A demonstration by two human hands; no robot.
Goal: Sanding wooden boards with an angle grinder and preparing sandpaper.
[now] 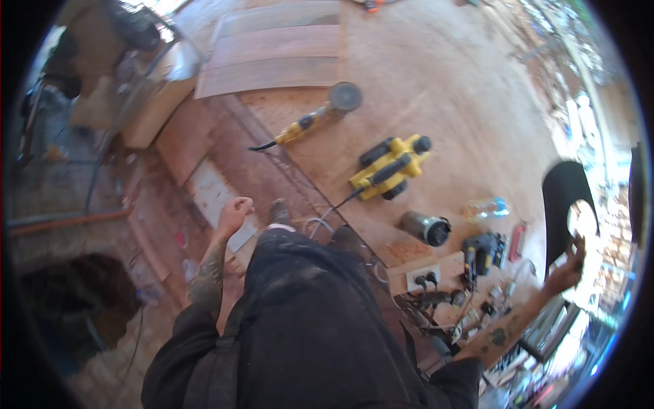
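Observation:
My left hand (236,213) hangs over the boards by my foot, its fingers curled in and nothing visible in them. Out to the right, my right hand (571,264) is raised with its fingers pinched at the lower edge of a wide black curved band (560,204), which looks like a loop of sanding belt. Bright light behind the band washes out part of its outline. On the wooden worktop (449,88) lie a yellow and black power planer (394,167) and a yellow angle grinder (317,117) with a round grey disc.
A dark tumbler (424,228), a clear bottle (485,209) and a black and yellow power tool (485,252) lie towards the right. Plugs sit in a power strip (424,278) among tangled cords. A planked wood panel (272,51) rests at the back. Loose boards (187,140) lie left.

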